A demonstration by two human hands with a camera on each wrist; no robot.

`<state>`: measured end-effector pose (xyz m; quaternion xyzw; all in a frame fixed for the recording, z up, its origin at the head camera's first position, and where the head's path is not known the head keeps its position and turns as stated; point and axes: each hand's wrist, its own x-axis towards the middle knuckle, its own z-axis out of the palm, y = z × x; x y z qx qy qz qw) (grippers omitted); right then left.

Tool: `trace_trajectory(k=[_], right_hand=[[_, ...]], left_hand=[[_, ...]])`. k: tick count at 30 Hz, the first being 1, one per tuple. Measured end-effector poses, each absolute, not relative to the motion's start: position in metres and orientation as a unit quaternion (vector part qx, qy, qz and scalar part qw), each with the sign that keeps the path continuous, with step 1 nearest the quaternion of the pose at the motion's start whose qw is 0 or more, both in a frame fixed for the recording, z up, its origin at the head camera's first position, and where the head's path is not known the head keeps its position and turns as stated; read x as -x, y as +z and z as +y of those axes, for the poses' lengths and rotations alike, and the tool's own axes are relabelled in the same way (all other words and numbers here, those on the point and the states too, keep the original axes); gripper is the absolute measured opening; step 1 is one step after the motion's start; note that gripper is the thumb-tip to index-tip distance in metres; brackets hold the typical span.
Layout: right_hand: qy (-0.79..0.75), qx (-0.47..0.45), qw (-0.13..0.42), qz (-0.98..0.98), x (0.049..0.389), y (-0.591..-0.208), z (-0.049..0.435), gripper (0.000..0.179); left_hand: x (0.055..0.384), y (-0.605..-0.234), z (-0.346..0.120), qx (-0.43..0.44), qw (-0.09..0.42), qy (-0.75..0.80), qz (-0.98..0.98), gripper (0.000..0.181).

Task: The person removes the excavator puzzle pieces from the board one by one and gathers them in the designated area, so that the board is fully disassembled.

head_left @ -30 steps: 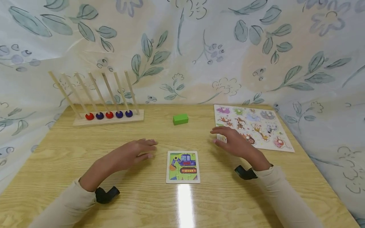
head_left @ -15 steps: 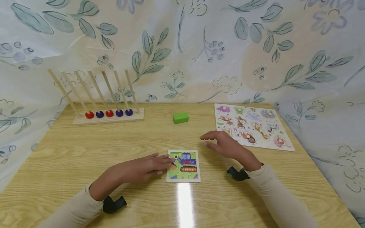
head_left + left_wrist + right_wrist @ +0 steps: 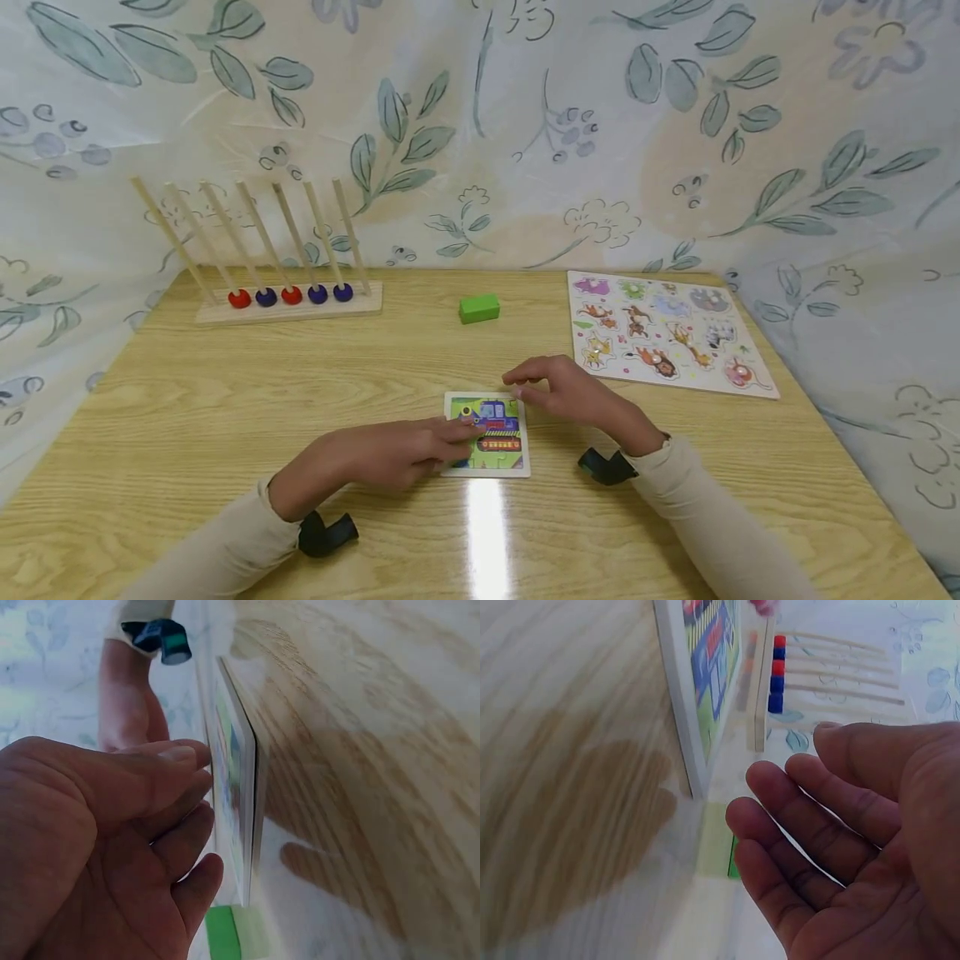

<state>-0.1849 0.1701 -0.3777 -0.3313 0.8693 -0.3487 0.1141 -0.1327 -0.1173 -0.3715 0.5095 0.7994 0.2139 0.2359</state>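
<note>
- Puzzle (image 3: 500,445): flat on tabletop (image 3: 337,367), partly covered by left hand (image 3: 390,454); right hand (image 3: 570,393) near far corner.
- Fingers: both hands relaxed, grasping nothing.
- Handling: probably light, stiff; pieces may slip. Hold opposite frame edges.

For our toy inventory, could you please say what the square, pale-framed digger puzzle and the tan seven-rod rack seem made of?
Digger puzzle: thin board, possibly wood or card, smoothly printed; its plain edge shows. Seven-rod rack: likely unpainted matte wood, given varied tan tones.

Puzzle (image 3: 501,433), block (image 3: 479,309) on apparently wooden table (image 3: 300,358)
</note>
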Motion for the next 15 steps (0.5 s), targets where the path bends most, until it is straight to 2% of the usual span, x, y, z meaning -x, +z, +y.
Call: trace_trajectory(k=[4,15], right_hand=[[-0.354,0.343,0.127,0.86,0.184,-0.379,0.163,0.026],[-0.367,0.388,0.161,0.83,0.185,-0.379,0.146,0.026]], left_hand=[[0.133,-0.374,-0.113,-0.518,0.239,0.202,0.796,0.041],[0.133,-0.38,-0.107,-0.528,0.206,0.181,0.804,0.039]])
